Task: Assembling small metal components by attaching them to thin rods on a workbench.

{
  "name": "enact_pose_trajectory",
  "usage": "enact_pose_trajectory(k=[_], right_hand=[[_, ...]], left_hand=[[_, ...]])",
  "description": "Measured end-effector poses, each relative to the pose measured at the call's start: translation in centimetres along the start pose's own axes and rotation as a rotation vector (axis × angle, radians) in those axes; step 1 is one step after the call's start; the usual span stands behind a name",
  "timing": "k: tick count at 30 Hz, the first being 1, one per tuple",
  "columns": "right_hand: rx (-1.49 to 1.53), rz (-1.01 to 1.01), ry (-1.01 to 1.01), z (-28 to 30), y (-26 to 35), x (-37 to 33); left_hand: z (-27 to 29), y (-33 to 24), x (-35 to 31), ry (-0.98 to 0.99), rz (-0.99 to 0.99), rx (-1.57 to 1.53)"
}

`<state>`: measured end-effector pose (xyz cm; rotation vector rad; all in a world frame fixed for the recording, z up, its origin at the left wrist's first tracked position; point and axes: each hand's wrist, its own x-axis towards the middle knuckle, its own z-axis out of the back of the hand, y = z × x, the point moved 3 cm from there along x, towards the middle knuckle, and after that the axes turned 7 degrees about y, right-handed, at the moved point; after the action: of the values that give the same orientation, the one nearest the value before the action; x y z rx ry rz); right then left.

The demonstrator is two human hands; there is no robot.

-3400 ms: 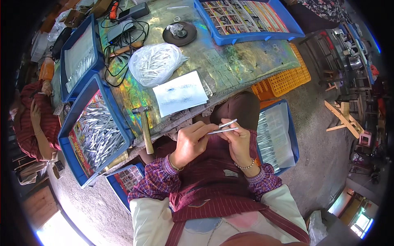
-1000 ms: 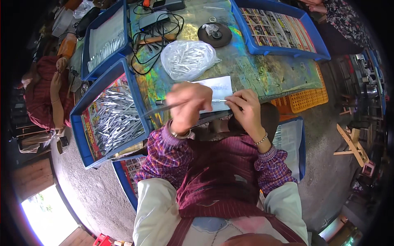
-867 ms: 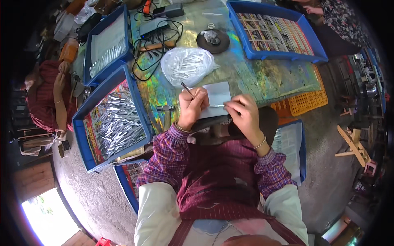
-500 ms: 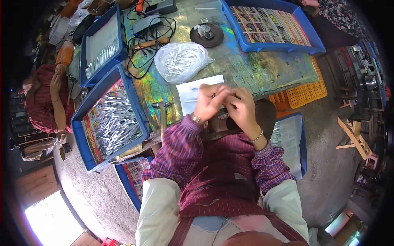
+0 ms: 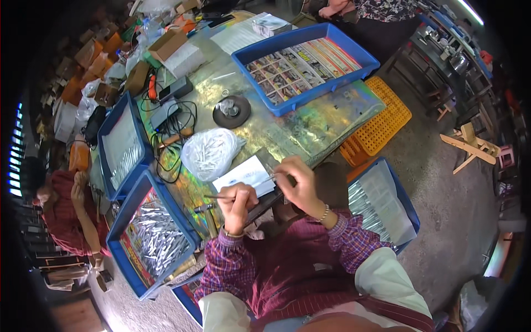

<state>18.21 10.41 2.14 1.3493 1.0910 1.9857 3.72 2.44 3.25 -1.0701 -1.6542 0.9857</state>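
My left hand (image 5: 238,206) is closed around a thin dark rod (image 5: 217,197), whose end sticks out to the left. To its right, my right hand (image 5: 298,182) pinches a small thin silvery piece (image 5: 270,179), its exact kind too small to tell. Both hands are apart, over the table's near edge. Just beyond them lies a white sheet of paper (image 5: 240,172) with a faint dark mark. A clear plastic bag (image 5: 210,154) of slim silvery pieces sits past the paper. Near my left wrist rests a hammer (image 5: 208,213).
Blue trays line the left side, one (image 5: 191,235) heaped with metal strips. Another blue tray (image 5: 282,108), lined with printed paper, stands at the far side. Black cables (image 5: 180,119) and a round dark dish (image 5: 239,119) lie between. An orange crate (image 5: 381,124) stands right; another person (image 5: 66,210) sits left.
My hands, close together before, have come apart, and the rod and silvery piece now show. The view has turned, so the far tray and clutter show more.
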Motion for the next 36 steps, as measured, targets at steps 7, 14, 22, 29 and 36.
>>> enact_pose_trajectory(k=[7, 14, 22, 29, 36], right_hand=[[0.388, -0.423, -0.368, 12.0, -3.5, -2.4], [-0.089, -0.728, -0.56, 28.6, -10.1, -20.1], [-0.891, -1.12, -0.491, 37.6, -9.8, -43.2], [-0.949, -1.235, -0.497, 36.3, -8.6, -43.7], [-1.14, -1.365, -0.32, 35.4, -7.8, -44.4]], left_hand=[[1.2, -1.3, -2.5, 0.0, -0.02, 0.02], [2.3, -0.4, -4.1, -0.041, 0.057, -0.033], [0.3, 1.5, -3.9, -0.03, 0.094, 0.082], [-0.5, 1.3, -3.8, 0.131, 0.109, 0.046], [-1.5, 2.1, -4.0, 0.105, 0.165, 0.034]])
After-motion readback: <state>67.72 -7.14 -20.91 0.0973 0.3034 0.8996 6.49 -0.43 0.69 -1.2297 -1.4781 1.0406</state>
